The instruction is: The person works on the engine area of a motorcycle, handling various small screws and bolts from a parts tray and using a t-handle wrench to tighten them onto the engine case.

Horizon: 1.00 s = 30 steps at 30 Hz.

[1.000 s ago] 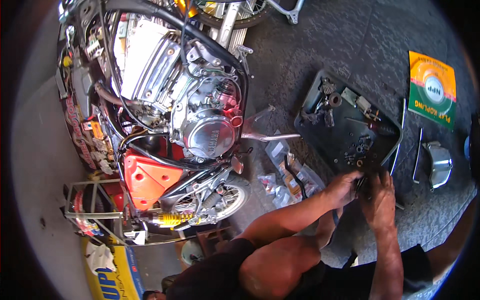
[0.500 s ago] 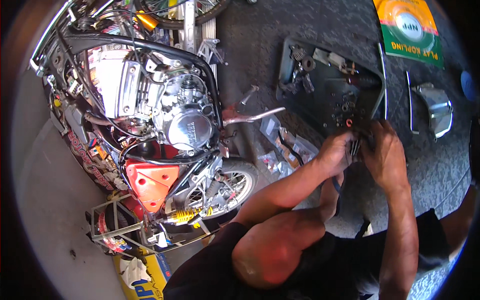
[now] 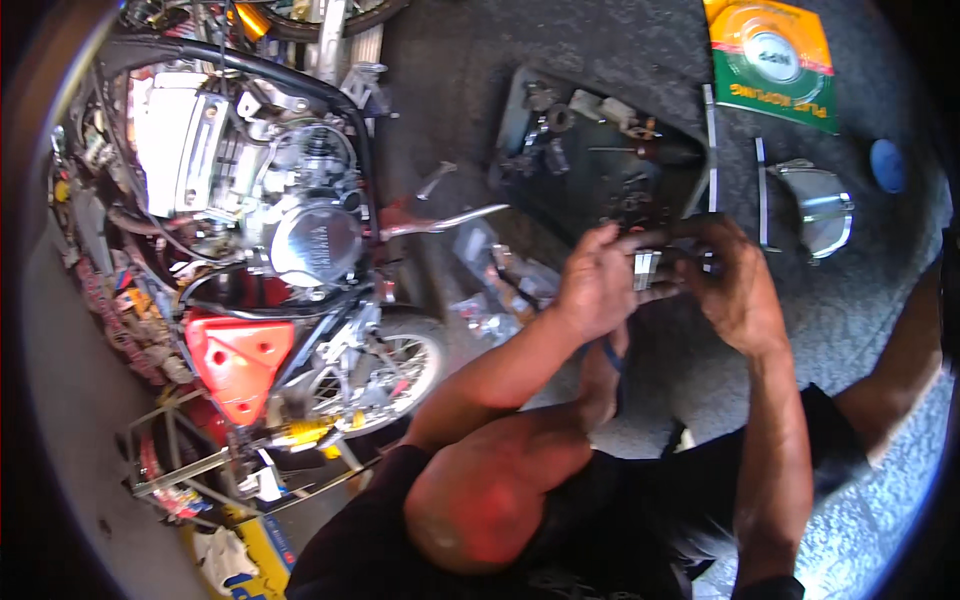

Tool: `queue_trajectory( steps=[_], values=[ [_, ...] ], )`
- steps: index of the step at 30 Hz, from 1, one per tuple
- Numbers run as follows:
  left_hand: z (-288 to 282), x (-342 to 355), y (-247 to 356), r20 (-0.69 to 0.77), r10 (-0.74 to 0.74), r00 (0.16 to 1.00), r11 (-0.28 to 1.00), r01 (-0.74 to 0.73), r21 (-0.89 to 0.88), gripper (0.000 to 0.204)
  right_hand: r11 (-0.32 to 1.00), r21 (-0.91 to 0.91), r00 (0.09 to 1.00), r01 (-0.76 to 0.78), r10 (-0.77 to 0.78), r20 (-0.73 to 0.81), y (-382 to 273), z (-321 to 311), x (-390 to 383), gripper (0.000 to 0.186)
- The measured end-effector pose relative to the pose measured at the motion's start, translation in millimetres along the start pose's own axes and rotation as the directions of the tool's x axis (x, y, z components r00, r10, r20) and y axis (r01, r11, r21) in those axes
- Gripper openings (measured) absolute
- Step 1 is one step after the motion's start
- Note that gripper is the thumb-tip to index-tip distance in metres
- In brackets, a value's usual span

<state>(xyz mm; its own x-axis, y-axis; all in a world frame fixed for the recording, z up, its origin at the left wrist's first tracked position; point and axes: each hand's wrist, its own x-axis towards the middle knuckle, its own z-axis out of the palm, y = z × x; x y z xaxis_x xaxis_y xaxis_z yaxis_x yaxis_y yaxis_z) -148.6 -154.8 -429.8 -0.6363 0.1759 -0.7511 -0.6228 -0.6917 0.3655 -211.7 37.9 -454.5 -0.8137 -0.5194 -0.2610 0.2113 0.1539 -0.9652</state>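
My left hand (image 3: 592, 285) and my right hand (image 3: 738, 295) face each other just in front of a dark tray. Between them is a small shiny metal part (image 3: 647, 268); its exact kind is too blurred to make out. The left fingers are wrapped round its left side, while the right fingers and thumb grip from the other side. In the dark grey tray (image 3: 515, 125) lie a screwdriver (image 3: 660, 150) with a dark handle, a ring-shaped part (image 3: 557, 118) and several small metal pieces.
At left stands a partly stripped motorcycle with its engine (image 3: 318, 245), red side cover (image 3: 235, 362) and rear wheel (image 3: 400, 370). Plastic bags (image 3: 490, 285) lie near the tray. To the right are a green-and-orange package (image 3: 770, 65), metal strips (image 3: 712, 150), a silver cover (image 3: 820, 205) and a blue disc (image 3: 887, 165).
The whole scene has shifted left in the picture. My hands have drawn slightly farther apart, and more of the shiny metal part shows between them.
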Motion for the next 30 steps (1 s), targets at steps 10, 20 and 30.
queue_trajectory(
  steps=[10, 20, 30],
  values=[
    [-0.3, -17.6, 8.6, 0.097, 0.071, 0.993, 0.997, -0.069, -0.026, 0.076, 0.996, -0.024, 0.996, 0.086, -0.086, 0.008, -21.1, 14.8, -8.9, 0.035],
    [-22.3, -16.1, -5.9, 0.064, 0.114, 0.991, 0.993, -0.113, -0.024, 0.055, 0.990, -0.100, 0.995, 0.098, -0.095, 0.027, -15.6, 35.4, -5.3, 0.044],
    [-43.6, -20.2, -8.4, -0.152, 0.098, 0.984, 0.994, -0.105, -0.037, 0.035, 0.998, 0.065, 1.000, 0.011, -0.009, -0.025, -17.5, 53.6, 9.5, 0.022]
  ],
)
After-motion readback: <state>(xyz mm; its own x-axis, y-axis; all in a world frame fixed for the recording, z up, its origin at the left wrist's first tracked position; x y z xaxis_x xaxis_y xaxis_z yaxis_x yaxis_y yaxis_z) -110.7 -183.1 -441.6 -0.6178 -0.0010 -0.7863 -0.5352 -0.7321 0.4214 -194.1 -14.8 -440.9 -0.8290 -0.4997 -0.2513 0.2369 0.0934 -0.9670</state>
